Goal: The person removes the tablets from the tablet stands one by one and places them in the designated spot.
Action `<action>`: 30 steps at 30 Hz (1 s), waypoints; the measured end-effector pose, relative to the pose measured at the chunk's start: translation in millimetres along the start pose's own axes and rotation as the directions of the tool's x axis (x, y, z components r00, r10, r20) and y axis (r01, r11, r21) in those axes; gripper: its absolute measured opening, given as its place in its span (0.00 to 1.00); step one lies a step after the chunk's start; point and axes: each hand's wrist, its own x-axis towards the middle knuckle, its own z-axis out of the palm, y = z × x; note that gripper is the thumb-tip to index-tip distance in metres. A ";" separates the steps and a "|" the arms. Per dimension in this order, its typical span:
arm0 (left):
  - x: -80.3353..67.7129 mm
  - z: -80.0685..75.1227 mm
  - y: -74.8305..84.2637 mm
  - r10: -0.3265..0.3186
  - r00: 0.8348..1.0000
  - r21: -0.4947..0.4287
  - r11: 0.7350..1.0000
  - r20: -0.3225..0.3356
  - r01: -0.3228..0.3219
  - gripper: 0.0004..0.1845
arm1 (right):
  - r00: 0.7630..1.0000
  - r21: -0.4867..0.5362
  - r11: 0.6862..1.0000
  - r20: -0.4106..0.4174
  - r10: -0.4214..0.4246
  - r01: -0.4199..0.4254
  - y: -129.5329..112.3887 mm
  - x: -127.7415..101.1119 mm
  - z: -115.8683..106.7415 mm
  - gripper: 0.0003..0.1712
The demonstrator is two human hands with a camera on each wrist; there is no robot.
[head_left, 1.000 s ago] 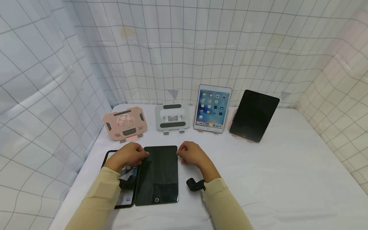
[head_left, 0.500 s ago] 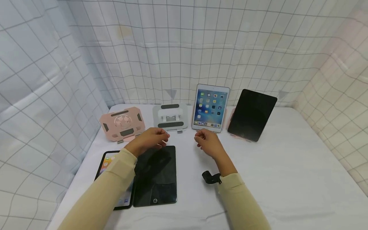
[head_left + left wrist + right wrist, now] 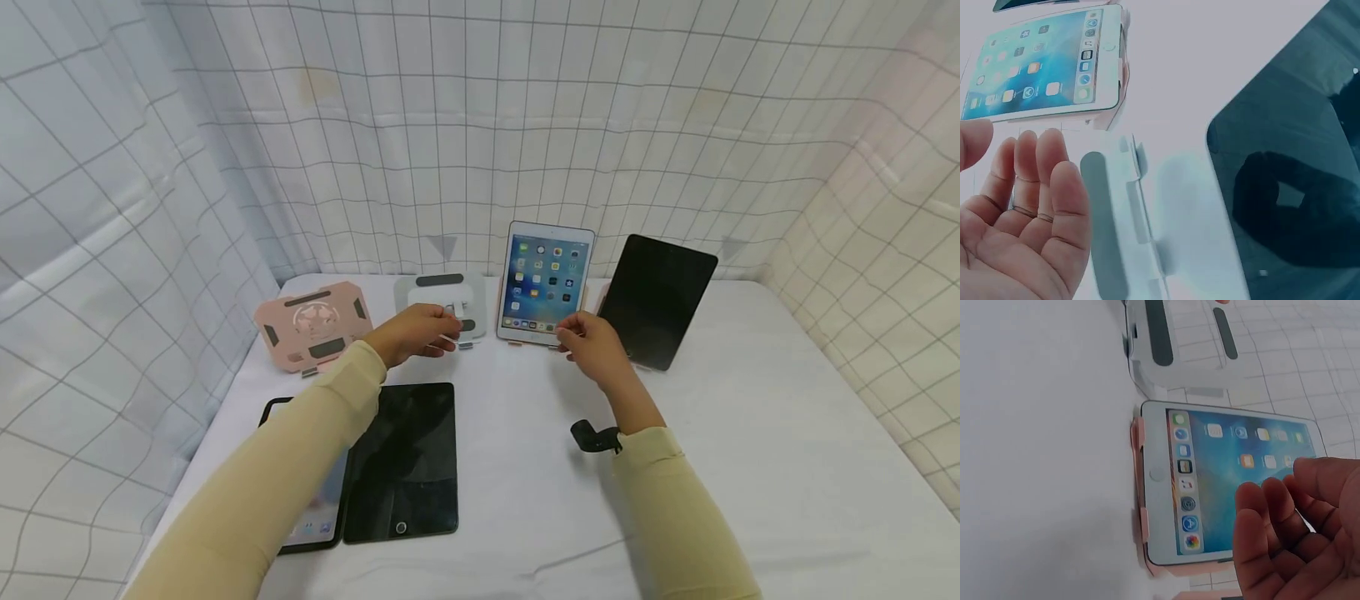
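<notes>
My left hand point(image 3: 422, 332) hovers in front of the grey tablet stand point(image 3: 477, 298), covering part of it. In the left wrist view its fingers bend loosely beside the stand's dark pad point(image 3: 1104, 225) and hold nothing. My right hand point(image 3: 598, 348) is before the lower right corner of a white tablet point(image 3: 546, 279) with a lit screen. Its fingers point(image 3: 1250, 544) are relaxed, with nothing between them; whether they touch the tablet, I cannot tell. Pink clips point(image 3: 1139, 431) support the white tablet's lower edge. To its right a black tablet point(image 3: 663, 292) leans on another stand.
A pink stand point(image 3: 311, 325) stands back left, with no tablet on it. Near the front left, a dark-screened tablet point(image 3: 405, 467) lies flat beside a lit tablet point(image 3: 311, 525), partly under my left sleeve. A gridded curtain point(image 3: 480, 150) hangs behind the white table point(image 3: 757, 433).
Both hands have left the dark flat tablet's upper edges and moved forward. My left went to the grey stand, my right rightward to the white tablet. The tablets stay in place.
</notes>
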 end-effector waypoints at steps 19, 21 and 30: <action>41.5 22.0 52.4 0.093 0.989 0.059 0.994 -0.115 -0.087 0.16 | 0.985 -0.203 0.975 -0.123 -0.121 0.095 2.6 24.0 -49.7 0.11; 46.5 25.3 55.4 0.112 0.984 0.049 0.993 -0.141 -0.106 0.18 | 0.979 -0.243 0.963 -0.135 -0.151 0.115 0.3 27.8 -51.3 0.11; 62.0 34.2 68.9 0.187 0.928 -0.012 0.979 -0.323 -0.201 0.15 | 0.977 -0.285 0.951 -0.138 -0.160 0.115 -11.6 43.1 -54.4 0.11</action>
